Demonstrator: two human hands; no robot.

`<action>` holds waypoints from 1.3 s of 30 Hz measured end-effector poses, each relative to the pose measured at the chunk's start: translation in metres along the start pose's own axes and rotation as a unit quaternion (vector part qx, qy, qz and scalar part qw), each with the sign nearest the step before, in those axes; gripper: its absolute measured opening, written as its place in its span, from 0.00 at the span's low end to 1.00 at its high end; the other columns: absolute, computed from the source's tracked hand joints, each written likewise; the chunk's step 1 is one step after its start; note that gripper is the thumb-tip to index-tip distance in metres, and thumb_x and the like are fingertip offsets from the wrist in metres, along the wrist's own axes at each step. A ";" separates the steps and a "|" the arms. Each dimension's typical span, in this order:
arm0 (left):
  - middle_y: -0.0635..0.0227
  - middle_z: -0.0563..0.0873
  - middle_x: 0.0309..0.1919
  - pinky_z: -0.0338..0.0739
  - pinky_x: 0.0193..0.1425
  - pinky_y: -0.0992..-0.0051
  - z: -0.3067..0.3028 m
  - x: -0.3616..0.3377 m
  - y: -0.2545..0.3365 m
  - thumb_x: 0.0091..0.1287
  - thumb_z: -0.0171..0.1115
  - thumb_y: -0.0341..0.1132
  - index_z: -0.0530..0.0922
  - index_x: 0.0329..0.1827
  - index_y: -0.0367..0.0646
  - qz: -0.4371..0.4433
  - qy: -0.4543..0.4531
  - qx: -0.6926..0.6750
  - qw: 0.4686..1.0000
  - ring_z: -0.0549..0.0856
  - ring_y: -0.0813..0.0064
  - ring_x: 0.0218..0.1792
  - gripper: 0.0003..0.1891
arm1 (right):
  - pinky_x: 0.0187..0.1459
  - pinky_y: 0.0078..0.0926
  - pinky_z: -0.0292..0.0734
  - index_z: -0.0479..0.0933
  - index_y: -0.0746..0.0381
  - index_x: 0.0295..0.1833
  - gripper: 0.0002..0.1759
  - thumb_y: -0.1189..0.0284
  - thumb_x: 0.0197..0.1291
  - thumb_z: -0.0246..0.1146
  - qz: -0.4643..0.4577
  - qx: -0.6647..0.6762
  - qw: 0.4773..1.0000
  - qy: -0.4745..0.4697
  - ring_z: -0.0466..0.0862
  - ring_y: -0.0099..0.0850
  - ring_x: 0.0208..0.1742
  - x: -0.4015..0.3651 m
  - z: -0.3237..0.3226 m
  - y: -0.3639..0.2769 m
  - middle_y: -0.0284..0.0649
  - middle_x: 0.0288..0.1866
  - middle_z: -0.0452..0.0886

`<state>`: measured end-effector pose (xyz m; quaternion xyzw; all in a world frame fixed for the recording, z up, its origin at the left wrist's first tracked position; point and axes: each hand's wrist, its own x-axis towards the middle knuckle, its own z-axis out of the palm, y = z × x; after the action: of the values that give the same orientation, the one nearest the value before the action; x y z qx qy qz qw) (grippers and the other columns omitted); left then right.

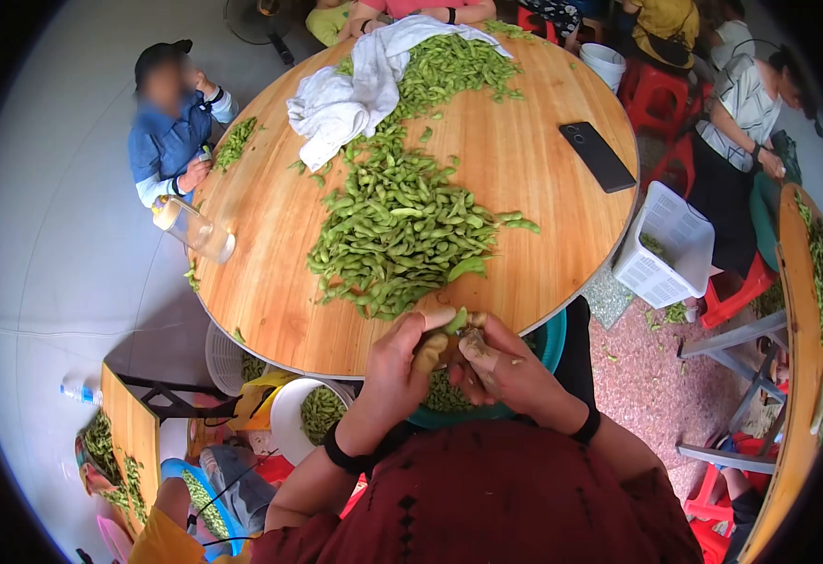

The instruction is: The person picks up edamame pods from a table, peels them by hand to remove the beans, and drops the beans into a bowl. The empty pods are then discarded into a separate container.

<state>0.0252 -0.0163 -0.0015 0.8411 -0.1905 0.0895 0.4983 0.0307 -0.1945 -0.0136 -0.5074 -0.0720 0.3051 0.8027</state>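
My left hand (404,362) and my right hand (496,362) meet at the near edge of the round wooden table (553,244). Between their fingertips is a green pod (457,321), pinched by my left hand, with the right fingertips touching its other end. Pale covers sit on several fingertips. Just beyond my hands lies a large pile of green pods (397,226). Under my hands, a teal basin (554,340) holds green pieces, partly hidden by my fingers and the maroon shirt.
A white cloth (341,103), a black phone (598,157) and a clear pitcher (200,232) rest on the table. Baskets and a white bucket (289,423) stand below its edge. One person in blue sits at the left; others are at the far side and right.
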 end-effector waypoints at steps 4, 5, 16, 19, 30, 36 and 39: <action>0.64 0.86 0.44 0.77 0.48 0.77 0.002 0.005 -0.018 0.67 0.53 0.19 0.78 0.60 0.38 -0.013 -0.002 -0.064 0.998 0.84 0.76 0.43 0.19 | 0.19 0.17 0.63 0.65 0.61 0.60 0.13 0.68 0.76 0.47 -0.019 0.006 1.000 -0.007 0.73 0.20 0.20 0.015 -0.008 0.007 0.38 0.34 0.79; 0.64 0.86 0.44 0.77 0.48 0.77 0.002 0.004 -0.019 0.67 0.53 0.19 0.78 0.60 0.38 -0.012 -0.001 -0.063 0.998 0.84 0.76 0.43 0.19 | 0.19 0.17 0.63 0.65 0.61 0.60 0.13 0.68 0.76 0.47 -0.020 0.005 1.000 -0.008 0.73 0.20 0.20 0.014 -0.008 0.006 0.38 0.34 0.79; 0.58 0.84 0.32 0.80 0.40 0.73 -0.005 -0.017 0.027 0.63 0.56 0.18 0.74 0.69 0.43 0.080 -0.015 0.133 0.988 0.85 0.69 0.32 0.28 | 0.21 0.16 0.62 0.69 0.61 0.54 0.08 0.72 0.74 0.51 -0.111 -0.115 0.987 -0.008 0.69 0.18 0.20 -0.010 0.000 0.008 0.34 0.31 0.77; 0.60 0.84 0.31 0.79 0.35 0.75 -0.007 -0.031 0.023 0.65 0.60 0.23 0.75 0.67 0.40 -0.071 -0.049 -0.062 0.994 0.84 0.73 0.30 0.24 | 0.20 0.16 0.61 0.69 0.59 0.55 0.09 0.72 0.73 0.51 0.044 0.013 0.998 -0.045 0.68 0.18 0.19 -0.022 0.002 -0.002 0.34 0.30 0.77; 0.56 0.86 0.36 0.80 0.38 0.73 0.013 -0.048 -0.001 0.64 0.64 0.26 0.80 0.55 0.38 0.091 -0.026 0.203 0.975 0.88 0.69 0.37 0.15 | 0.19 0.19 0.71 0.68 0.62 0.53 0.09 0.70 0.74 0.48 0.152 -0.082 0.985 -0.019 0.79 0.24 0.20 -0.025 -0.004 0.001 0.37 0.30 0.79; 0.60 0.85 0.30 0.80 0.37 0.73 0.020 -0.053 0.003 0.66 0.61 0.25 0.80 0.51 0.36 -0.126 -0.006 -0.036 0.991 0.86 0.74 0.34 0.12 | 0.21 0.19 0.73 0.68 0.63 0.54 0.10 0.71 0.74 0.49 0.094 -0.162 0.982 -0.017 0.80 0.24 0.21 -0.032 -0.001 0.010 0.37 0.29 0.79; 0.61 0.85 0.32 0.79 0.38 0.76 0.018 -0.059 -0.012 0.67 0.59 0.25 0.80 0.51 0.35 -0.320 -0.013 -0.411 0.853 0.85 0.77 0.34 0.11 | 0.22 0.21 0.72 0.70 0.64 0.52 0.09 0.72 0.71 0.52 0.046 -0.195 0.980 -0.013 0.79 0.24 0.21 -0.031 -0.005 0.018 0.37 0.26 0.79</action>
<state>-0.0240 -0.0130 -0.0396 0.5751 0.0633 -0.1723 0.7973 0.0001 -0.2104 -0.0250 -0.6531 -0.1170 0.3286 0.6721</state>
